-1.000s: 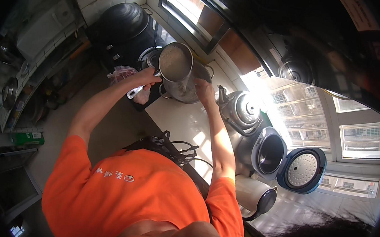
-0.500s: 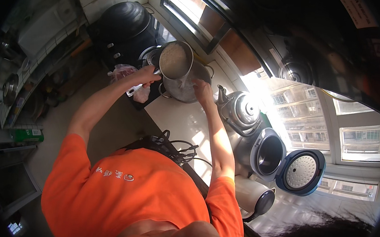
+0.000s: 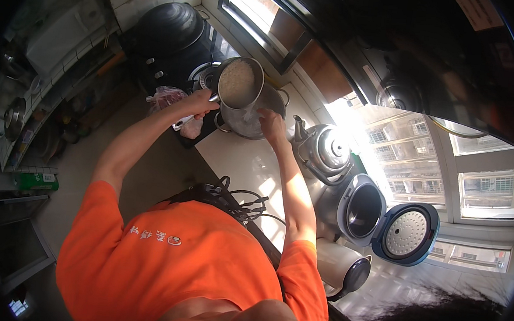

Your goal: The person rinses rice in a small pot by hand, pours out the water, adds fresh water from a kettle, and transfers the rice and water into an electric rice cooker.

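My left hand [image 3: 200, 102] is closed around the handle of a steel saucepan [image 3: 220, 94]. The saucepan holds pale rice [image 3: 238, 79] in cloudy liquid and tilts to the right. Under its rim stands a wider two-handled steel pot [image 3: 282, 106], partly covered by the saucepan. Pale streaks show between the two, too unclear to tell whether liquid is running. Over the wide pot hangs my right hand [image 3: 270, 124], its fingers apart and reaching toward the saucepan's lower rim. Nothing shows in it, and the fingertips are small and indistinct.
Close to my left wrist lie plastic-bagged pinkish items [image 3: 168, 96], perhaps meat. A black domed wok [image 3: 169, 29] sits on the stove beyond. Right of my right forearm are a steel kettle [image 3: 325, 151], an open rice cooker [image 3: 359, 209] and a beige electric kettle [image 3: 337, 262]. Black cables [image 3: 244, 202] lie near my waist.
The saucepan has shifted slightly right and down. My right hand has moved slightly left, its fingers a little closer to the saucepan rim.
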### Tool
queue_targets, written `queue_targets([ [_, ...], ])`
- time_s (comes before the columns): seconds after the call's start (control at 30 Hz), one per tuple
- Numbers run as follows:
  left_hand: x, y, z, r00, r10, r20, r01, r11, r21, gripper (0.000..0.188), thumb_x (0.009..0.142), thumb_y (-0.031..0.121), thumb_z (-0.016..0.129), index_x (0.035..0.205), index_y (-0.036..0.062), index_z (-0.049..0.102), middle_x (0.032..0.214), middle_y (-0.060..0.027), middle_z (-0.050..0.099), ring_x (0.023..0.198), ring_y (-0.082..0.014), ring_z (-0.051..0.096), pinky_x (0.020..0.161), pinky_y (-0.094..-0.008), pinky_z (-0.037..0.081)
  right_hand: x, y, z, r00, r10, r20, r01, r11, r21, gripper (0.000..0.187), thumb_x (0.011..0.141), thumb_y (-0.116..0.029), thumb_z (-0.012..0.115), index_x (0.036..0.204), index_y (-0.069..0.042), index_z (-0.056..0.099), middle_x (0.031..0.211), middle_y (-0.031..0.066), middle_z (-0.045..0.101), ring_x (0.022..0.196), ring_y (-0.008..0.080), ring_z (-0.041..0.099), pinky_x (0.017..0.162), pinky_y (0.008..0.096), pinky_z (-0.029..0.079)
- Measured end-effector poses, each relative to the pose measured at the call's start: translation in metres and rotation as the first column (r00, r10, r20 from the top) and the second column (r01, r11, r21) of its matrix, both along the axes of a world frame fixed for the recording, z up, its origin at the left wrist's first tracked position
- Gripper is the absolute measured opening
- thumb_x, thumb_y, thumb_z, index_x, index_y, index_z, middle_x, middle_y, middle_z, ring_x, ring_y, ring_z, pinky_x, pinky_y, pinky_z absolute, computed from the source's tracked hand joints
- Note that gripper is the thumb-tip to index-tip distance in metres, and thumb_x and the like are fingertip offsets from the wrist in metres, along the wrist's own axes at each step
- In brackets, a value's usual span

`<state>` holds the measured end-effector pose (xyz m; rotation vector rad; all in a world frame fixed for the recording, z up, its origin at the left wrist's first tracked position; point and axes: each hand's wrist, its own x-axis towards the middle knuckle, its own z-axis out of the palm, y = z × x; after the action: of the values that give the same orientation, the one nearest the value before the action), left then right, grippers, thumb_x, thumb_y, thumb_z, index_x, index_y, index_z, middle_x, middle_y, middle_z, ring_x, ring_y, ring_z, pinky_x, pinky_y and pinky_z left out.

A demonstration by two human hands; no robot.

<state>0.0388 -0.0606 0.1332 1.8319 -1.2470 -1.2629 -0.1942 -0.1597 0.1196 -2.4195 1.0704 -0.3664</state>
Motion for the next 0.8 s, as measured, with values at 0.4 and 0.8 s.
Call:
queue_targets([
  [0.4, -0.0040, -0.0009, 0.0029, 1.000, 0.015, 0.011, -0.015, 1.000, -0.025, 0.028, 0.076, 0.018, 0.058, 0.077, -0.0059, 0.042, 0.053, -0.0083, 0.046, 0.034, -0.0117, 0.043, 0.029, -0.0262, 0.033, -0.0056, 0.0032, -0.0005, 1.000, 0.011, -0.016, -0.011, 1.000, 0.008, 0.026, 0.072, -0.008, 0.056, 0.098, -0.012, 0.059, 0.099, 0.0113, 0.058, 0.091, 0.0310, 0.054, 0.076, 0.0388, 0.044],
  [0.8, -0.0035, -0.0043, -0.0009, 0.994, -0.007, 0.105, 0.011, 0.999, -0.035, 0.029, 0.076, 0.019, 0.057, 0.081, -0.0069, 0.044, 0.054, -0.0091, 0.049, 0.035, -0.0132, 0.046, 0.030, -0.0263, 0.036, -0.0078, 0.0031, -0.0022, 0.999, 0.029, -0.022, -0.028, 0.999, 0.030, 0.026, 0.072, -0.008, 0.056, 0.098, -0.012, 0.059, 0.099, 0.0114, 0.058, 0.091, 0.0313, 0.054, 0.076, 0.0388, 0.044],
])
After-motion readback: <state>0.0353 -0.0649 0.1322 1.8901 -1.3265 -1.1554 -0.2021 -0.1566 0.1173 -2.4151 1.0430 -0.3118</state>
